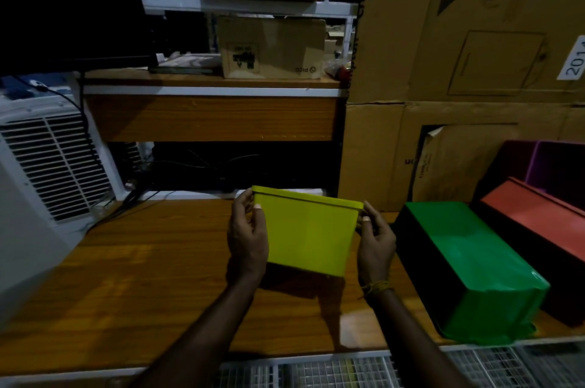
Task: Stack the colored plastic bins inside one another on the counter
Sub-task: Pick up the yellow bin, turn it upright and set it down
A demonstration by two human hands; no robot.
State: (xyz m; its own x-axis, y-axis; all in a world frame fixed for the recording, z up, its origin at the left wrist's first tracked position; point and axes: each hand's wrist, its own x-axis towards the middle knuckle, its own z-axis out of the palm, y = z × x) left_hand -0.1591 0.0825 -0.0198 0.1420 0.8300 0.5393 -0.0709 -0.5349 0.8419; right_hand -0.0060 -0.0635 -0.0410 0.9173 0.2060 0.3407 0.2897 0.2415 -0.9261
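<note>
Item: yellow bin (pixel 305 235). Held clear of the wooden counter (pixel 126 277), near centre of view, its shadow on the wood beneath. Rim at 12 o'clock, base at 6 o'clock, one broad wall facing the camera; whether the mouth faces up or away cannot be told.

Left hand (pixel 248 237): curled shut on the bin's 9 o'clock rim corner, thumb on the near wall, fingers wrapped behind.

Right hand (pixel 376 240): pinched closed on the 3 o'clock rim corner in the same manner (a thread band sits at that wrist).

Item: green bin (pixel 471 267). On the counter at 3 o'clock from the yellow one, just beside the right hand, apparently lying with a wall or base uppermost. Red bin (pixel 535 220) and purple bin (pixel 554 163) lie beyond it, toward 2 o'clock, close together.

Risks, judged: both grips sit only on the thin rim corners, so the smooth plastic could twist or slip out during a turn. The neighbouring bins show no open mouth, so nesting attempted before righting one would jam. The green bin's near end overhangs the counter edge; a nudge might tip it off. Dim light hinders alignment.
</note>
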